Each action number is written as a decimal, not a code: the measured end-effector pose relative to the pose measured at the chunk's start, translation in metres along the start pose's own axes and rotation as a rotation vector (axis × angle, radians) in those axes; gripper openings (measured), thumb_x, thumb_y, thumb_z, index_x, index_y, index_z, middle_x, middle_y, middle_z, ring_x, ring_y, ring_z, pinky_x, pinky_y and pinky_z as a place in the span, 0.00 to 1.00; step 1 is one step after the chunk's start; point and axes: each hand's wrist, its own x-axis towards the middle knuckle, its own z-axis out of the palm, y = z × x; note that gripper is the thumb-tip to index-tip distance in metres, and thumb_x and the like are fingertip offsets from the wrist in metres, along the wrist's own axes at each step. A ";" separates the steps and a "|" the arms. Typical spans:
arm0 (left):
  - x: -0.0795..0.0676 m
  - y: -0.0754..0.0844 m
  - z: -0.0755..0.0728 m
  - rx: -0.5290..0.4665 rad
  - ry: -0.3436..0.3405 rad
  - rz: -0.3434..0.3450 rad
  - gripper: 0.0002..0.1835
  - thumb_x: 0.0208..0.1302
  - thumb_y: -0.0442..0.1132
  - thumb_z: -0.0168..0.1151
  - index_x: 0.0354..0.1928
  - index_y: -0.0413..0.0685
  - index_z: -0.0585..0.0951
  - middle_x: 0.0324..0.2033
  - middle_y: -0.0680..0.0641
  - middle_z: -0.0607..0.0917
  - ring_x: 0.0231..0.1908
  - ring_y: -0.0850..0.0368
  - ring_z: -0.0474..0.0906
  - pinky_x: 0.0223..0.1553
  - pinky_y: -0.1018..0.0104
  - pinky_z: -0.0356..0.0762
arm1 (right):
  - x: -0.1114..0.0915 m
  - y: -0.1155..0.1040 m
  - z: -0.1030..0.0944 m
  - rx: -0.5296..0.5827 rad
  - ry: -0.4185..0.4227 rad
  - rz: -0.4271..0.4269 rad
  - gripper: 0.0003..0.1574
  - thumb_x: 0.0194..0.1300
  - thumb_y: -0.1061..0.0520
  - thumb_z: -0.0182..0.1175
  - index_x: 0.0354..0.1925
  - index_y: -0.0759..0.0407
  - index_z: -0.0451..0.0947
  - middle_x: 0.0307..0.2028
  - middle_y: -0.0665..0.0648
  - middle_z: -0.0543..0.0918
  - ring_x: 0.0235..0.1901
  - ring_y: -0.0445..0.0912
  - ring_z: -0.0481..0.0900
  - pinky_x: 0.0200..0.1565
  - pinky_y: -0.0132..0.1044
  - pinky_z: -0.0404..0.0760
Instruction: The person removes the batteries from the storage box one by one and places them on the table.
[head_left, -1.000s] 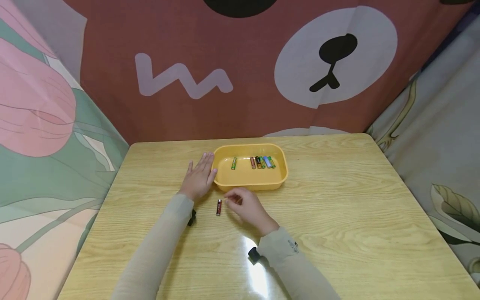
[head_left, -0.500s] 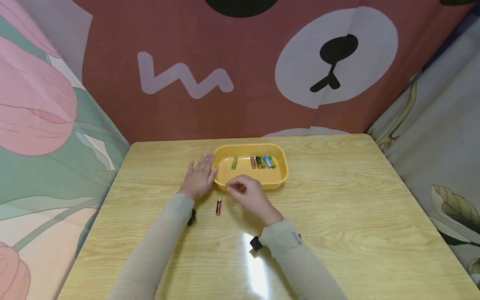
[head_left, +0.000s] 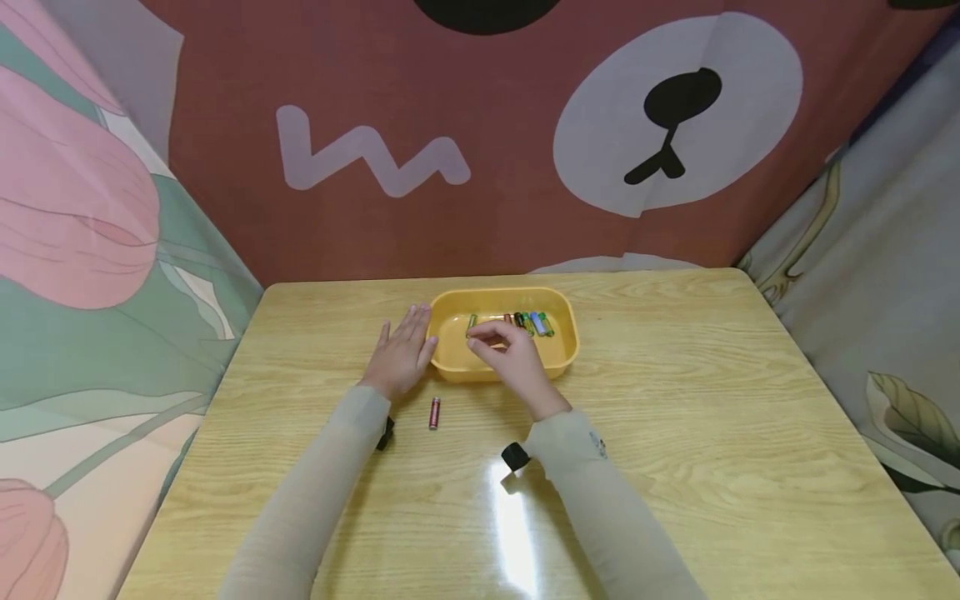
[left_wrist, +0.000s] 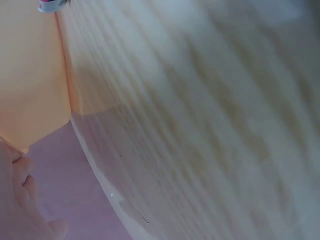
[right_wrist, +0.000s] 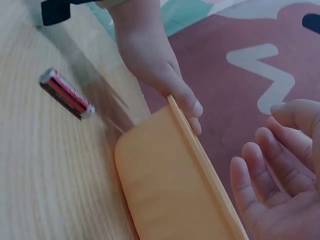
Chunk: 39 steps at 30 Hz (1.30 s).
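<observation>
A yellow tray (head_left: 467,374) stands near the table's far edge. My left hand (head_left: 397,358) rests flat against its left end, fingers straight; the right wrist view shows the thumb of that left hand (right_wrist: 150,55) at the rim. Over the tray's front part hovers my right hand (head_left: 519,362), thumb and index close together beside a green battery (head_left: 471,322). In the right wrist view, the right hand's fingers (right_wrist: 270,185) are loosely bent and nothing shows between them. A red and black battery (head_left: 435,413) lies on the table before the tray.
Several batteries lie side by side in the tray's right half, among them a blue one (head_left: 537,323); my right hand partly covers a brownish-red one. The wooden table (head_left: 712,417) ends at a reddish-brown printed cloth (head_left: 375,233) behind.
My right hand has risen from beside the red and black battery and moved forward over the tray's front rim. The left hand and that battery have stayed in place.
</observation>
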 end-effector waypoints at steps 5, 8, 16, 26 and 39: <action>0.000 -0.002 0.001 0.007 0.006 0.006 0.33 0.75 0.55 0.30 0.74 0.52 0.41 0.73 0.53 0.43 0.71 0.60 0.32 0.69 0.44 0.35 | 0.008 0.005 -0.003 0.053 0.003 0.013 0.15 0.62 0.54 0.63 0.46 0.60 0.81 0.40 0.53 0.82 0.40 0.47 0.77 0.43 0.39 0.80; 0.000 -0.002 0.002 0.000 0.010 0.010 0.33 0.75 0.55 0.30 0.74 0.52 0.41 0.73 0.53 0.43 0.71 0.60 0.32 0.68 0.44 0.36 | 0.012 0.004 -0.004 0.113 -0.004 0.045 0.17 0.62 0.57 0.63 0.48 0.65 0.79 0.40 0.57 0.81 0.39 0.47 0.77 0.43 0.39 0.81; 0.000 -0.002 0.002 -0.001 0.015 0.013 0.33 0.75 0.55 0.29 0.74 0.52 0.40 0.73 0.52 0.44 0.71 0.60 0.33 0.68 0.43 0.36 | 0.021 -0.014 -0.006 0.267 -0.027 0.167 0.17 0.62 0.61 0.62 0.48 0.67 0.77 0.44 0.64 0.78 0.44 0.60 0.78 0.48 0.48 0.79; 0.001 -0.002 0.003 0.005 0.022 0.017 0.33 0.74 0.57 0.27 0.74 0.51 0.41 0.73 0.52 0.45 0.71 0.59 0.33 0.68 0.43 0.37 | 0.048 0.023 -0.002 0.249 -0.002 0.243 0.21 0.60 0.53 0.66 0.50 0.60 0.78 0.44 0.58 0.79 0.49 0.58 0.77 0.52 0.52 0.76; 0.002 -0.004 0.006 -0.007 0.039 0.026 0.33 0.74 0.55 0.30 0.74 0.51 0.42 0.73 0.52 0.45 0.71 0.59 0.34 0.68 0.43 0.37 | 0.063 0.031 0.002 0.188 0.009 0.309 0.24 0.60 0.56 0.65 0.53 0.63 0.76 0.42 0.58 0.78 0.47 0.58 0.78 0.49 0.50 0.78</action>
